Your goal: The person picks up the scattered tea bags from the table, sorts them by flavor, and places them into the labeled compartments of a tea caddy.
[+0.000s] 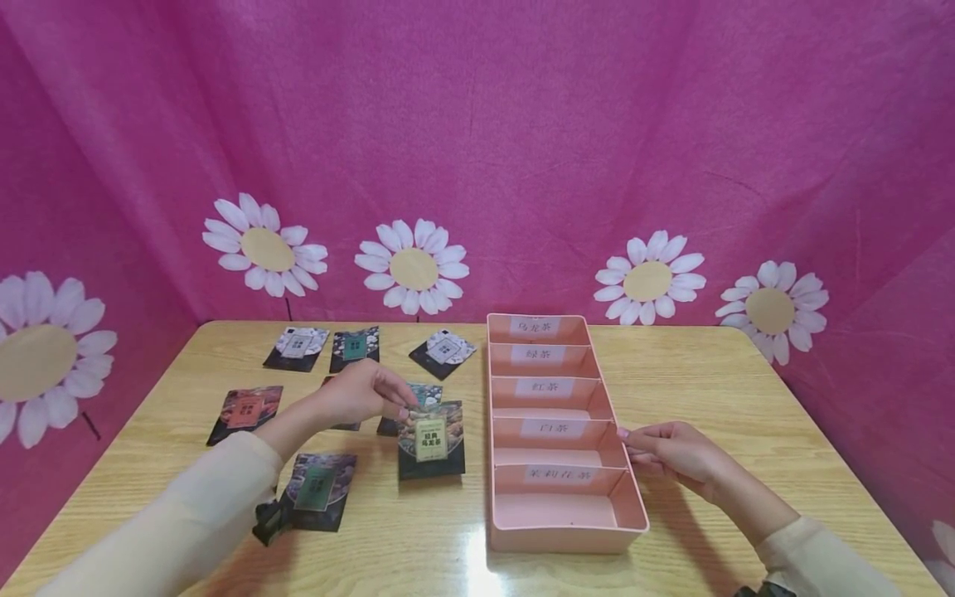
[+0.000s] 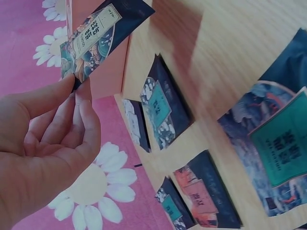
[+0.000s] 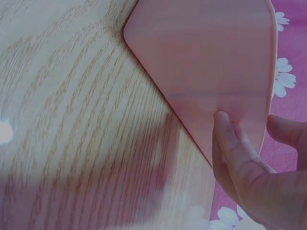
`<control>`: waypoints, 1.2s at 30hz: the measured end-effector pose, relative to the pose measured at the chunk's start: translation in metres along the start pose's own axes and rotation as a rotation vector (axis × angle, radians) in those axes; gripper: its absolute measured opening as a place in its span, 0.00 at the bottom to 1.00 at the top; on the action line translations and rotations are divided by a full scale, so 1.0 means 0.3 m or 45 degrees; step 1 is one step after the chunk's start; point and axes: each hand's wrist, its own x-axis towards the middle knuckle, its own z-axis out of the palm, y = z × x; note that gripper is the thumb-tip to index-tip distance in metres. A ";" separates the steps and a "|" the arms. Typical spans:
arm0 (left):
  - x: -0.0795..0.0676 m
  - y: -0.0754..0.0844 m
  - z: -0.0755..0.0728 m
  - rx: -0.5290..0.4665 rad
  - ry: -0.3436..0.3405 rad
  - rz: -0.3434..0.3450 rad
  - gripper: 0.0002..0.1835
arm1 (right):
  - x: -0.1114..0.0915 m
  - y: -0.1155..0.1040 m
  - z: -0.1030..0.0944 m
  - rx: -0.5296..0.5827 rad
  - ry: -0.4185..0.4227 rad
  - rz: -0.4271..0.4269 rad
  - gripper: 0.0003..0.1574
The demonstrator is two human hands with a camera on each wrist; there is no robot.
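Observation:
My left hand [image 1: 369, 390] pinches a tea packet [image 1: 431, 444] with a yellow-green label by its top edge, between thumb and fingertips. The packet hangs left of a pink divided box [image 1: 567, 541], and in the left wrist view its dark lower end points away from the fingers. My right hand [image 1: 675, 452] is at the box's right side. In the right wrist view its extended fingers [image 3: 228, 136] touch the outer wall, with the thumb right at the rim. Paper labels with writing mark the box's several compartments, whose visible floors are bare.
Several more tea packets lie on the wooden table left of the box, among them one with a red label [image 1: 244, 410], one with a green label [image 1: 317, 491] and a white-labelled one [image 1: 443, 354]. Behind the table hangs a magenta curtain [image 1: 477, 166] with daisies.

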 end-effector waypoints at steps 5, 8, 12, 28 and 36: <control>0.015 0.014 -0.008 -0.014 -0.005 -0.023 0.08 | 0.001 0.002 -0.002 -0.001 -0.004 -0.002 0.37; 0.022 0.022 -0.012 -0.021 -0.012 -0.031 0.08 | 0.002 0.004 -0.003 0.002 -0.007 -0.004 0.37; 0.028 0.034 -0.018 -0.038 -0.013 -0.026 0.09 | 0.004 0.007 -0.004 0.009 0.002 0.000 0.36; 0.065 0.085 -0.078 0.016 -0.016 0.010 0.11 | 0.000 0.005 -0.002 -0.043 0.031 0.011 0.38; 0.095 0.144 -0.131 0.098 0.025 0.060 0.11 | 0.005 0.010 -0.008 -0.035 0.009 -0.007 0.37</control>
